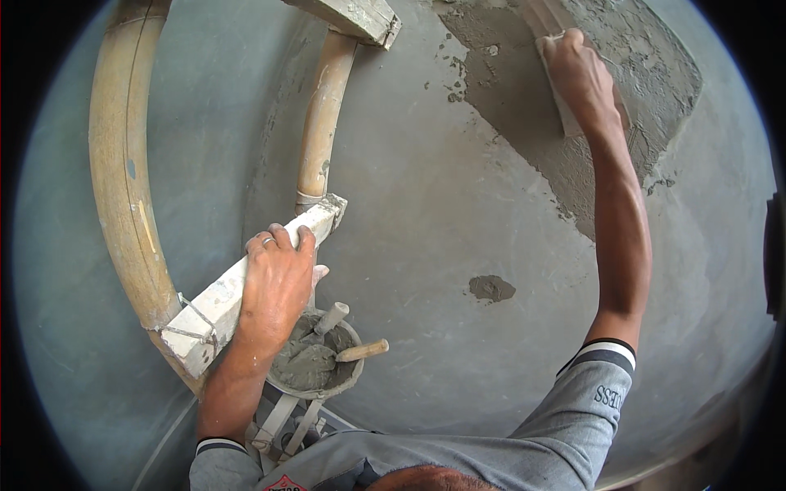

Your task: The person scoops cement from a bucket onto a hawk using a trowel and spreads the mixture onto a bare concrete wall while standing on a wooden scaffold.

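My right hand [577, 78] grips a flat rectangular trowel [553, 20] against a patch of rough wet grey mortar [655, 98] on the grey surface at the upper right. My left hand [277, 278] is wrapped over a white-spattered wooden crosspiece [210, 304], a rung lashed to two bamboo poles [123, 164]. Just right of that hand and lower sits a bucket of grey mortar [311, 367] with two handled tools [363, 350] standing in it. The trowel's handle is mostly hidden under my fingers.
Another white wooden crosspiece [352, 16] tops the right bamboo pole [326, 114]. A small blot of mortar [491, 288] marks the grey plastered surface [434, 213] in the middle. Wooden slats and metal parts [291, 430] show below the bucket. A dark object [771, 254] is at the far right edge.
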Available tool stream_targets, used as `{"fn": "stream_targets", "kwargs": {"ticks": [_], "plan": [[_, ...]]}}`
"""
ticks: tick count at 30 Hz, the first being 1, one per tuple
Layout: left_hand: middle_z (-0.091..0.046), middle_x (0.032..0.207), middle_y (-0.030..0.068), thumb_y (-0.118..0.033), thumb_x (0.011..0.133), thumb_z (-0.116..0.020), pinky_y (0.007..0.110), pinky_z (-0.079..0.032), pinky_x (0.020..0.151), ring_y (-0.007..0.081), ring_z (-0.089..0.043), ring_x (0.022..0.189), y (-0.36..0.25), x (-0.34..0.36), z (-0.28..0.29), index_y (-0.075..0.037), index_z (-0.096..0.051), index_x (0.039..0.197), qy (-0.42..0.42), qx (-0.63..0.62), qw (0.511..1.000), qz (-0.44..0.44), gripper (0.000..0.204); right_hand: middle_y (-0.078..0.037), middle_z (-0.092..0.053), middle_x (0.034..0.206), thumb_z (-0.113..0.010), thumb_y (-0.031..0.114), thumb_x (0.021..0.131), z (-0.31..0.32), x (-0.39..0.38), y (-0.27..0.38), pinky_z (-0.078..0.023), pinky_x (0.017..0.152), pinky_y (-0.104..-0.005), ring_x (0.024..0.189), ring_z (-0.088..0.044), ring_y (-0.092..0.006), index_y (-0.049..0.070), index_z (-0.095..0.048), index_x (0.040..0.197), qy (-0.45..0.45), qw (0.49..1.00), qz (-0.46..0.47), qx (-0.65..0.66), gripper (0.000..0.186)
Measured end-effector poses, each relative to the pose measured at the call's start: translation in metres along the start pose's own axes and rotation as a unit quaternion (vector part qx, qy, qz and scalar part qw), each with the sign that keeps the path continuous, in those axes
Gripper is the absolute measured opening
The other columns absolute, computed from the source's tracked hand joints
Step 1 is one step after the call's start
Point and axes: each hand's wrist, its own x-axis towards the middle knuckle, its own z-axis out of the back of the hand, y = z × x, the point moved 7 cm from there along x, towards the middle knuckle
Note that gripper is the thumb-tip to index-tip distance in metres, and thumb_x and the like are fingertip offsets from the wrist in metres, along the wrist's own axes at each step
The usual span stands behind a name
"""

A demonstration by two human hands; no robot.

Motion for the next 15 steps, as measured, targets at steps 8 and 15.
{"fn": "stream_targets", "kwargs": {"ticks": [8, 15], "plan": [[-0.063, 0.120, 0.0228, -0.046, 0.084, -0.072, 0.040, -0.048, 0.091, 0.0315, -0.065, 0.102, 0.001, 0.000, 0.001, -0.007, -0.057, 0.130, 0.016, -0.006, 1.000, 0.001, 0.062, -0.018, -0.066, 0.076, -0.043, 0.043, 0.106, -0.045, -0.037, 0.044, -0.054, 0.056, -0.0400, 0.064, -0.065, -0.0212, 0.000, -0.052, 0.098, 0.177, 0.974, 0.142, 0.006, 0.045], [-0.063, 0.120, 0.0227, -0.046, 0.084, -0.071, 0.041, -0.048, 0.090, 0.0321, -0.065, 0.103, 0.001, 0.000, -0.002, -0.007, -0.057, 0.130, 0.012, 0.005, 1.000, -0.001, 0.062, -0.021, -0.062, 0.069, -0.051, 0.039, 0.101, -0.095, -0.158, 0.056, -0.050, 0.062, -0.0494, 0.063, -0.064, -0.0360, -0.001, -0.049, 0.092, 0.296, 0.932, 0.200, 0.060, 0.041]]}}
